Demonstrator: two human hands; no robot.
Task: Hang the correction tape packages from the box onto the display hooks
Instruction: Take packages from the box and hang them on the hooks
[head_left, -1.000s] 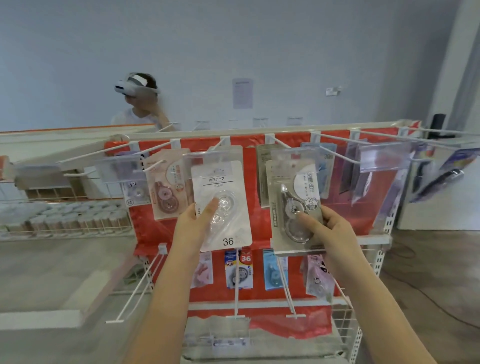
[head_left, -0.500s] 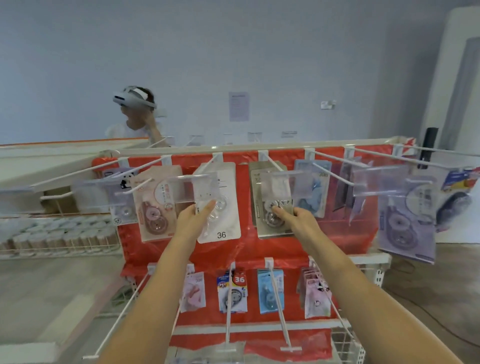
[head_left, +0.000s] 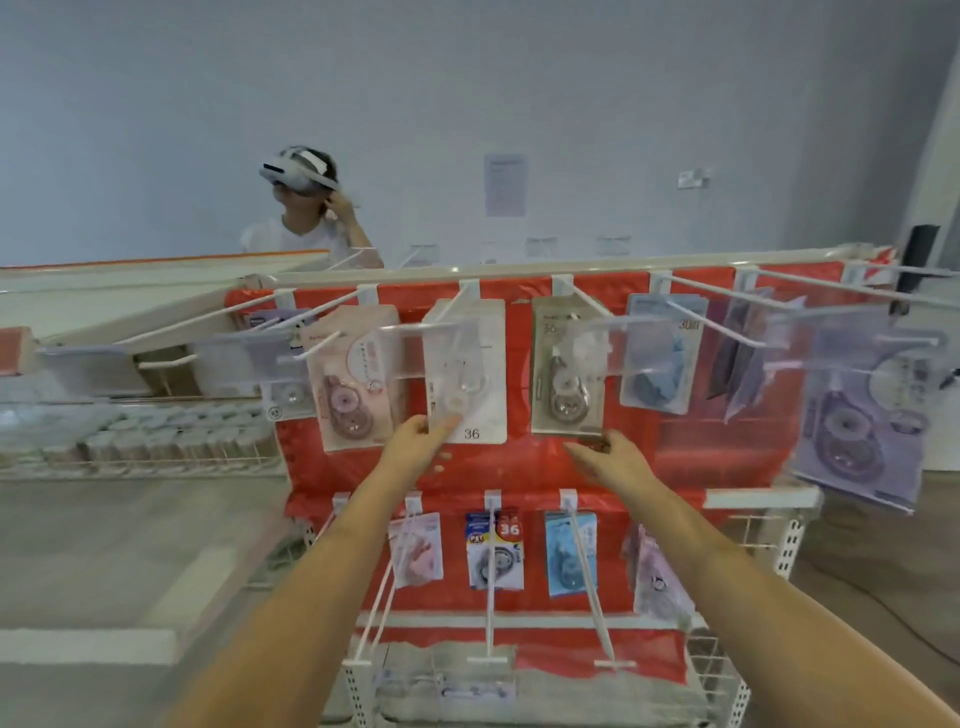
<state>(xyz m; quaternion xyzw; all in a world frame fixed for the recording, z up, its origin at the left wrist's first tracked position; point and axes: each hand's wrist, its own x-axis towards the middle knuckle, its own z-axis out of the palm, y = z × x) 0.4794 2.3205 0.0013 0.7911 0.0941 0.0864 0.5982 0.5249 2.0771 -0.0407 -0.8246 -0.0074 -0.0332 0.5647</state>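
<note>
A white correction tape package marked 36 (head_left: 470, 374) hangs on an upper display hook (head_left: 447, 312) against the red back panel. My left hand (head_left: 422, 441) pinches its lower left corner, thumb on the front. To its right a beige package with a grey tape dispenser (head_left: 566, 379) hangs on the neighbouring hook (head_left: 582, 299). My right hand (head_left: 608, 457) sits just under that package with loose fingers, fingertips at its bottom edge and gripping nothing. No box is in view.
More packages hang along the upper row, pink (head_left: 353, 384), blue (head_left: 660, 358) and a large purple one (head_left: 857, 431) near me at right. Long white hooks (head_left: 491, 587) of the lower row jut toward me. A person in a headset (head_left: 306, 208) stands behind the rack.
Both packages have gone from in front of the hooks back along them toward the red panel. My right hand has let go of the beige package and dropped below it.
</note>
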